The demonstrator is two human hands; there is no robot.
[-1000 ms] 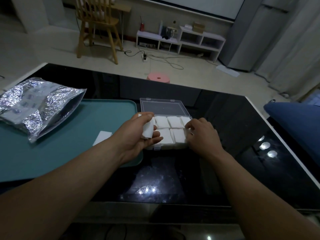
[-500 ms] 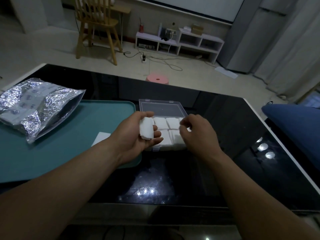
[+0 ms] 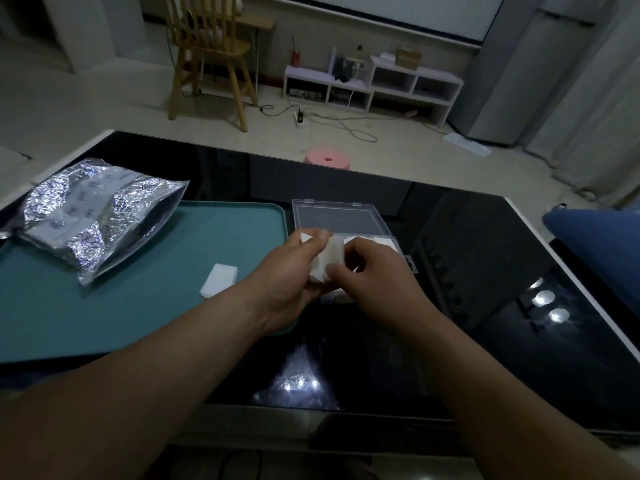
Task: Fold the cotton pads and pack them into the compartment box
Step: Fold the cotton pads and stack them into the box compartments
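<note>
Left hand (image 3: 287, 271) and right hand (image 3: 377, 277) pinched one cotton pad (image 3: 329, 259) over the box (image 3: 334, 218) (pads already inside), so a slack grip might let its fold spring open.

Dim, bluish picture; ceiling lamps glare off the glossy black table (image 3: 485, 271), and wide-angle distortion bends the edges.

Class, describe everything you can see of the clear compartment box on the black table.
The compartment box is clear plastic, its hinged lid swung open and lying flat behind it. It sits on the black table, just right of the teal tray. White folded cotton pads fill the compartments that show. A small tab projects from its right edge. The left hand and right hand, holding a cotton pad over it, hide its near part.
</note>
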